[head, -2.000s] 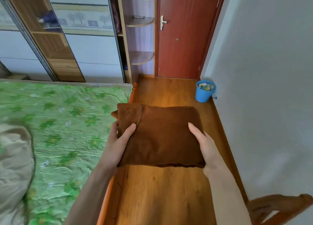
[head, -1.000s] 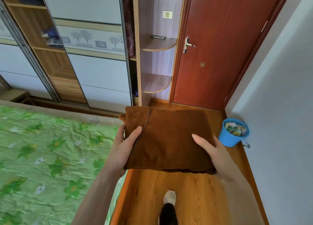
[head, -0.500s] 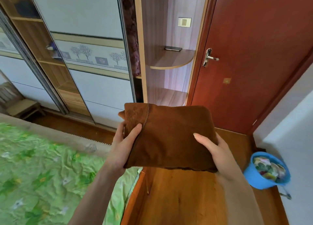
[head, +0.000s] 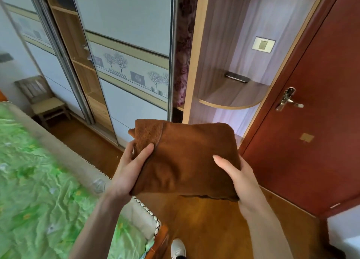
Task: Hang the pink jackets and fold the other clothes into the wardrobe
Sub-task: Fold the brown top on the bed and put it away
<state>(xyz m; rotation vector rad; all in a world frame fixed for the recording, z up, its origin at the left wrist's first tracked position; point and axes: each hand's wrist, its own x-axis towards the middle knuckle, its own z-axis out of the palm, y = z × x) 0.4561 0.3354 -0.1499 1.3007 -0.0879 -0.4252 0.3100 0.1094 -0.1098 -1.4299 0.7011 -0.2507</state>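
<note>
A folded brown garment (head: 187, 157) is held level in front of me, above the wooden floor. My left hand (head: 129, 170) grips its left edge, thumb on top and fingers underneath. My right hand (head: 236, 176) grips the right edge the same way. The wardrobe (head: 124, 44) stands straight ahead, with pale sliding doors and a narrow open gap of wooden shelves (head: 81, 63) at the left. A dark floral cloth (head: 183, 63) hangs in the gap beside the right door.
Open rounded corner shelves (head: 231, 97) join the wardrobe's right end, with a dark phone (head: 236, 77) on one. A red door (head: 311, 112) is at right. The bed with a green sheet (head: 39, 190) fills the lower left. A small wooden chair (head: 44, 100) stands far left.
I have walked closer to the wardrobe with the brown garment in both hands. The view has risen; the blue bucket has dropped out of sight and the corner shelves loom larger.
</note>
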